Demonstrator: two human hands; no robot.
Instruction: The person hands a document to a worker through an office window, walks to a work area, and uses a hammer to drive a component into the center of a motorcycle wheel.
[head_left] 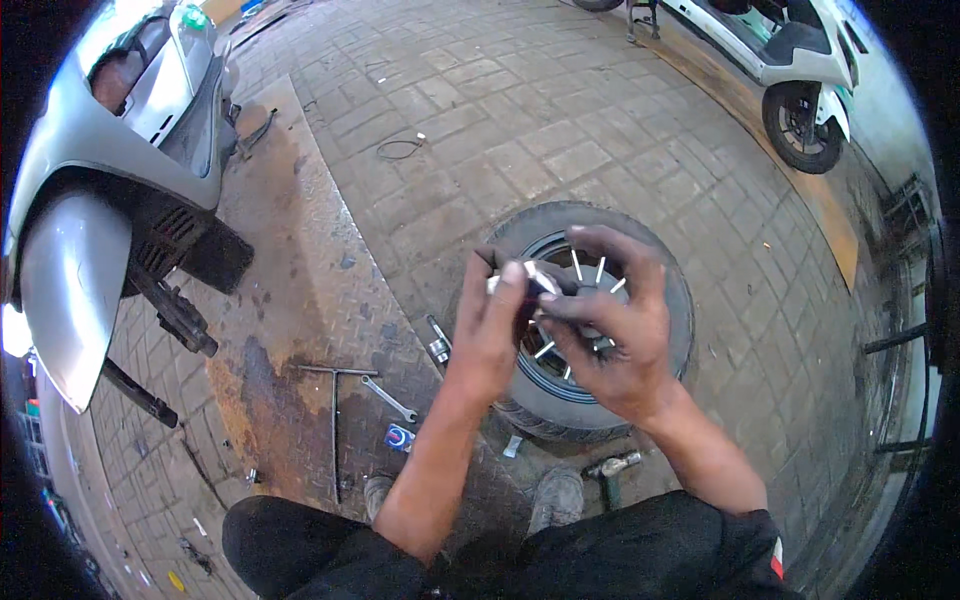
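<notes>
Close together over a wheel, both my hands are curled round a small whitish piece. Its kind is hard to make out, since blackened fingers cover much of it. My left hand pinches it between thumb and fingers. My right hand presses thumb and fingertips to its right side, with the index finger arched above. Below them the wheel, with a black tyre and pale spokes, lies flat on the ground, partly hidden by my hands.
A T-handle wrench, a combination spanner, a small blue packet and a metal socket lie on a rusty metal plate. A hammer rests by my right foot. A grey scooter stands left, a white scooter far right.
</notes>
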